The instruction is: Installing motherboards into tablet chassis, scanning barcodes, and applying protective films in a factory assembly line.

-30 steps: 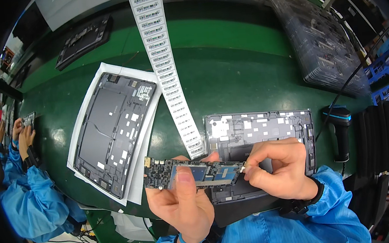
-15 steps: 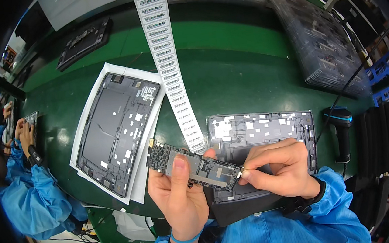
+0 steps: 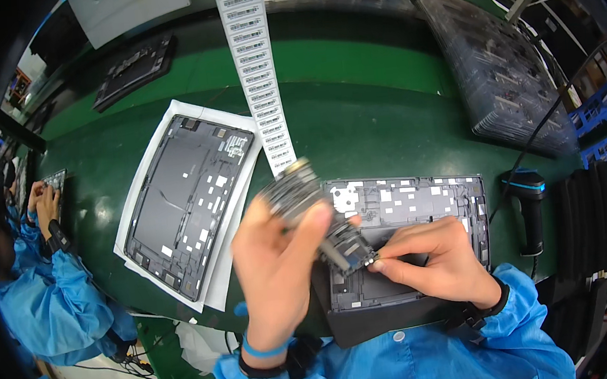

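Observation:
My left hand (image 3: 273, 269) is closed round a long dark circuit board (image 3: 347, 247), thumb on top; its upper end is smeared by motion. At the board's lower right end, the thumb and forefinger of my right hand (image 3: 438, 257) pinch together. Whatever small piece is between those fingertips, if any, is too small to make out. Underneath both hands lies a dark tablet housing (image 3: 458, 200) with white patches, partly covered by them. A second housing (image 3: 171, 180) rests at an angle on white sheets (image 3: 126, 232) to the left.
A strip of barcode labels (image 3: 250, 56) runs down from the far edge. Stacked clear trays (image 3: 501, 75) stand at the far right, near a handheld scanner (image 3: 530, 204) and its cable. Another dark housing (image 3: 133, 71) lies far left. A co-worker's blue sleeve (image 3: 55, 308) is at left.
My left hand has swung the board steeper, its upper end moving up and right, now over the label strip's lower end. My right hand stays pinched at the board's other end.

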Demonstrator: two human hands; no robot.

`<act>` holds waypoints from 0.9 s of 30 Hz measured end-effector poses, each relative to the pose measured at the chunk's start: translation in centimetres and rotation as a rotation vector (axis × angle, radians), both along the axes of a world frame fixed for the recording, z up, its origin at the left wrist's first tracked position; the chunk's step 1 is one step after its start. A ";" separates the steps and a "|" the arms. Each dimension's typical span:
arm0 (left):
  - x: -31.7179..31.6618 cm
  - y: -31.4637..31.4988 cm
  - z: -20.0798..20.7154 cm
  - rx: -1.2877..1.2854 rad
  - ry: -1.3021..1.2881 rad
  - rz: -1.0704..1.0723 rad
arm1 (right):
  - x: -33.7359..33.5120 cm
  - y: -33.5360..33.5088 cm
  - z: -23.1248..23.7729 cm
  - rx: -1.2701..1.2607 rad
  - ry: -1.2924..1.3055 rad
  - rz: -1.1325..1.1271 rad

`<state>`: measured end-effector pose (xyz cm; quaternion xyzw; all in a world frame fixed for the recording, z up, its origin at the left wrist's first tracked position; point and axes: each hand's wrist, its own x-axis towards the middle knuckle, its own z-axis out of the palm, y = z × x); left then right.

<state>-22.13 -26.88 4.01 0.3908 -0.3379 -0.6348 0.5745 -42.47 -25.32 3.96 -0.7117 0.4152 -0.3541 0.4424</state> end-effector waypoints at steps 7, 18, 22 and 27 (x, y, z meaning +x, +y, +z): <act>-0.8 -3.3 -0.2 -0.569 -1.050 -0.097 | -3.2 6.0 0.2 -0.390 0.475 -0.248; 5.1 -0.5 -1.6 -0.516 -1.813 -0.146 | -4.8 7.6 -2.1 -0.431 0.609 -0.011; 5.9 2.8 0.2 -0.376 -1.780 -0.112 | -4.7 7.2 -2.2 -0.438 0.605 0.022; 8.8 4.9 0.7 -0.309 -1.807 0.063 | -4.9 7.3 -2.2 -0.436 0.607 0.018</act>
